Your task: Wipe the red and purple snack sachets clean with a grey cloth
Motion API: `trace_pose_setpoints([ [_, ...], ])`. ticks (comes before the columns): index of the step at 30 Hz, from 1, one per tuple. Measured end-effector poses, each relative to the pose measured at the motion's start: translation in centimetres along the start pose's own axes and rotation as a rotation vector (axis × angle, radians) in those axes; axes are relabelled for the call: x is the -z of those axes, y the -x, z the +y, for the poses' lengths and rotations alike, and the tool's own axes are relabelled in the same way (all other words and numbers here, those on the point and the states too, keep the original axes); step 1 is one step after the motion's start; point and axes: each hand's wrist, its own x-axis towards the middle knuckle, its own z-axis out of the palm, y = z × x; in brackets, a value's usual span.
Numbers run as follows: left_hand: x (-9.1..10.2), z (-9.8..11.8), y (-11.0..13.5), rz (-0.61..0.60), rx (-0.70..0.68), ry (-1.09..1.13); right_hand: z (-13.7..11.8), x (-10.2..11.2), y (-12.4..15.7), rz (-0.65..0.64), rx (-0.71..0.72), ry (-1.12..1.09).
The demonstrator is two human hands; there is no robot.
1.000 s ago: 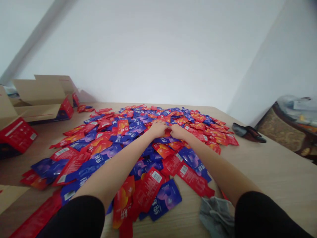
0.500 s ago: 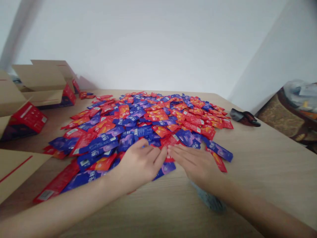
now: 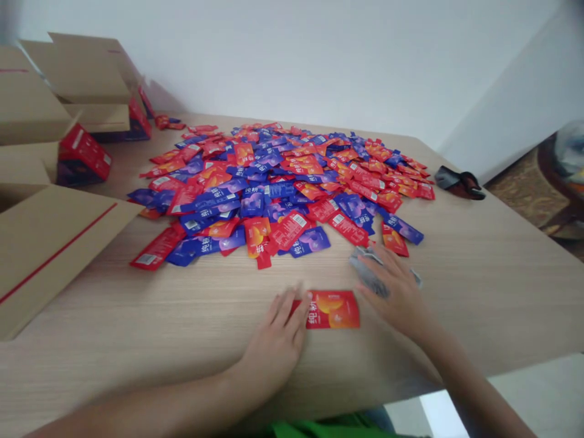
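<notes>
A red and orange sachet lies flat on the bare wood near me. My left hand rests over its left end, fingers stretched out and pressed down on it. To the right, my right hand grips a crumpled grey cloth, which shows on both sides of the fingers. Behind both hands spreads a wide heap of red and purple sachets. The fingertips of my right hand are close to its front edge.
Open cardboard boxes stand along the left side, and a large flap juts over the wooden table. A dark, shiny object lies at the right of the heap. A white wall rises behind the table.
Both hands have come back from the heap's front edge. A red and orange sachet now lies under my left hand; my right hand has moved onto the grey cloth. The view has tilted down.
</notes>
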Motion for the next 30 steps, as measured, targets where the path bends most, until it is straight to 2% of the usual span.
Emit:
trace_pose_setpoints([
  [2,0.1,0.2,0.0,-0.019,0.007,0.026,2.3,-0.6,-0.5,-0.024,-0.087,0.063],
  [4,0.0,0.4,0.1,-0.047,0.015,0.048,3.7,-1.3,-0.6,-0.078,-0.107,0.051],
  [7,-0.3,0.6,0.3,-0.083,0.068,0.055,3.3,-1.4,-0.5,-0.029,-0.146,-0.059],
  [10,-0.5,0.8,0.5,-0.055,0.117,0.044,-0.8,-0.5,-0.3,0.179,-0.224,-0.221],
  [12,-0.6,0.9,0.6,-0.026,0.128,0.045,-5.1,-0.3,0.0,0.241,-0.171,-0.276],
  [15,-0.4,1.0,0.4,-0.033,0.133,0.043,-11.1,-1.5,0.7,0.010,0.022,-0.139],
  [17,-0.3,0.9,0.2,-0.051,0.118,0.039,-13.0,-2.6,1.2,-0.047,0.044,-0.015],
  [19,-0.3,0.7,0.0,-0.055,0.103,0.039,-12.6,-3.1,1.7,-0.063,-0.007,0.073],
  [25,-0.3,-0.2,-0.3,-0.058,0.102,0.072,-6.4,-1.4,2.0,-0.006,-0.205,0.086],
  [28,-0.5,-0.2,-0.3,-0.049,0.089,0.083,-6.8,-0.8,1.1,0.096,-0.237,0.023],
  [30,-0.5,-0.1,-0.3,-0.042,0.094,0.082,-8.7,-1.2,0.5,0.091,-0.146,-0.001],
])
